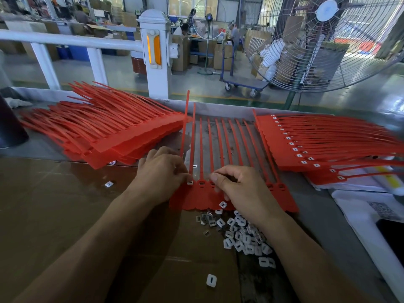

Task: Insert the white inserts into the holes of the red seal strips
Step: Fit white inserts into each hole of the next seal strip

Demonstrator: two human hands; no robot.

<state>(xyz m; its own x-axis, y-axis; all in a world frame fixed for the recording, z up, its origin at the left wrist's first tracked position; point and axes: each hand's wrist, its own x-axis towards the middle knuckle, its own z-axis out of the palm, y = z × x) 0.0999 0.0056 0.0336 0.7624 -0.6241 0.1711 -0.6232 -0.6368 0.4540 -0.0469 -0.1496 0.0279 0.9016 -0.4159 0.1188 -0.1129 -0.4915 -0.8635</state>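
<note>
One red strip sheet (pixel 218 200) flat at frame centre, tails fanned upward, heads near for reach. Left hand (pixel 162 173) pinches white insert (pixel 189 183) at leftmost hole. Right hand (pixel 238 186) curled over next heads, likely steadying; contents cannot tell. Loose inserts (pixel 244 237) heaped below right wrist. Finished stack (pixel 306 149) right.

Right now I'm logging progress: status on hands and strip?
Left hand pressing white insert into red seal strip. Right hand curled on strip. Nothing blocking.
</note>
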